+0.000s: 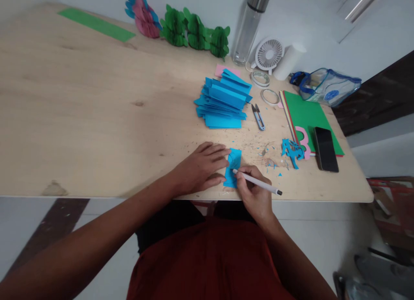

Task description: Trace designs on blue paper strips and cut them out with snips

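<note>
A small blue paper strip [236,155] lies near the table's front edge, with dark drawn lines on it. My left hand [207,167] rests flat with fingers stretched out, the tips touching the strip's left side. In my right hand [257,194] is a white pen [258,182] with a dark end; its tip is at the strip's middle. Beyond my hands sits a fanned stack of folded blue paper [224,101]. Small thread snips [258,117] lie to the right of that stack.
Blue offcuts [293,151], a pink cut-out [303,141] and a phone [326,149] lie at right, by green sheets [310,117]. Tape rolls [270,97], a fan [269,54], a bottle [247,30] and green paper ornaments [196,32] stand toward the wall.
</note>
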Demonstrator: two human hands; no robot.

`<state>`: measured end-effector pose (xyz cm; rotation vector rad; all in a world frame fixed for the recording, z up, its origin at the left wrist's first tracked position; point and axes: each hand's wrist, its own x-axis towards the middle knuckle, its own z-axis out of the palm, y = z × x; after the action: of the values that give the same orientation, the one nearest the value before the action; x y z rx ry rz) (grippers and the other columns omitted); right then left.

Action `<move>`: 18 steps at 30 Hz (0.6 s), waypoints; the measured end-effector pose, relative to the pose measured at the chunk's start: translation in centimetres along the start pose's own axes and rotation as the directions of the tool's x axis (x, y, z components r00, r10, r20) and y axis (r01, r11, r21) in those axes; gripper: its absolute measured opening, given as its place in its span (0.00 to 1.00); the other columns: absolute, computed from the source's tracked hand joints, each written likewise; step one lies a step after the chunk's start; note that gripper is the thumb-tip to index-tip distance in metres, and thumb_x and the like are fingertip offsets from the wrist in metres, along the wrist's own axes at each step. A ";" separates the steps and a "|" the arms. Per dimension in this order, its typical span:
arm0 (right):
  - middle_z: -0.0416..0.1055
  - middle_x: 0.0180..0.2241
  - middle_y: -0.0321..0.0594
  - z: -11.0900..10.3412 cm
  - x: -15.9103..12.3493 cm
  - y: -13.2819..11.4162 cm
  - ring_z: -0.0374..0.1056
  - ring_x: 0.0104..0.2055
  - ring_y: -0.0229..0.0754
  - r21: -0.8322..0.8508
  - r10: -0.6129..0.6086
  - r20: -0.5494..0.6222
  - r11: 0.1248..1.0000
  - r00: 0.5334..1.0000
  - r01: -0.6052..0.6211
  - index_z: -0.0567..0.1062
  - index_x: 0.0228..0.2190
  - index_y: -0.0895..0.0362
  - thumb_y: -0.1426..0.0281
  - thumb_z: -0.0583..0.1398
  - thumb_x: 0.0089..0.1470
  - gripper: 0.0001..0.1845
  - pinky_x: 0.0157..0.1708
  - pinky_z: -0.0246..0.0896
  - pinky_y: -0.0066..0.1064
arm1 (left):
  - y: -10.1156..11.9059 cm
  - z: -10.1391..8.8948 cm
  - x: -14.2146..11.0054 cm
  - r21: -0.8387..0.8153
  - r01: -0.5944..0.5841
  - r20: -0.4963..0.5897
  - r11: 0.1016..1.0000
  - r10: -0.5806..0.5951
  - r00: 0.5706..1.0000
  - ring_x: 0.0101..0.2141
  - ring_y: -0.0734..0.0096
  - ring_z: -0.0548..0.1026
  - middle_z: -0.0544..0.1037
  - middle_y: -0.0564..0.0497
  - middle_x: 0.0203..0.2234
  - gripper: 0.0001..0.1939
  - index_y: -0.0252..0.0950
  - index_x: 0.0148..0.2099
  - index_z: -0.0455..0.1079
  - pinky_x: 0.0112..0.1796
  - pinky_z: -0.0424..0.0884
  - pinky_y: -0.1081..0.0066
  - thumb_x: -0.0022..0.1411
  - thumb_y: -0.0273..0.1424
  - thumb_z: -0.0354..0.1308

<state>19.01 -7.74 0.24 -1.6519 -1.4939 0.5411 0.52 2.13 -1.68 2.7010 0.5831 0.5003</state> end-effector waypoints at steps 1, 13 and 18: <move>0.76 0.29 0.40 0.0 0.0 0.0 0.72 0.32 0.43 0.008 0.004 0.002 1.000 1.000 -0.004 0.74 0.32 0.53 0.68 0.58 0.58 0.04 0.32 0.68 0.35 | 0.0 0.0 0.0 0.003 -0.001 0.000 1.000 0.001 1.000 0.62 0.51 0.61 0.69 0.41 0.60 0.14 0.38 0.51 0.69 0.61 0.54 0.49 0.64 0.36 0.55; 0.75 0.29 0.40 0.1 -0.1 0.1 0.71 0.31 0.43 0.011 0.003 -0.002 1.000 1.000 -0.003 0.73 0.32 0.54 0.69 0.58 0.58 0.04 0.31 0.67 0.34 | 0.1 -0.1 0.1 0.023 -0.007 0.028 1.000 0.006 1.000 0.62 0.52 0.61 0.70 0.45 0.60 0.10 0.41 0.47 0.71 0.61 0.54 0.50 0.65 0.35 0.56; 0.75 0.29 0.40 0.1 -0.2 0.3 0.71 0.32 0.42 0.016 0.001 -0.003 1.000 1.000 -0.001 0.73 0.32 0.54 0.69 0.58 0.58 0.04 0.31 0.67 0.33 | 0.0 0.0 0.0 0.024 -0.014 0.028 1.000 0.013 1.000 0.63 0.51 0.61 0.69 0.43 0.60 0.11 0.40 0.48 0.71 0.61 0.54 0.50 0.65 0.35 0.55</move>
<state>19.03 -7.85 -0.08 -1.6402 -1.4830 0.5490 0.48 2.17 -1.66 2.7322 0.5671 0.4617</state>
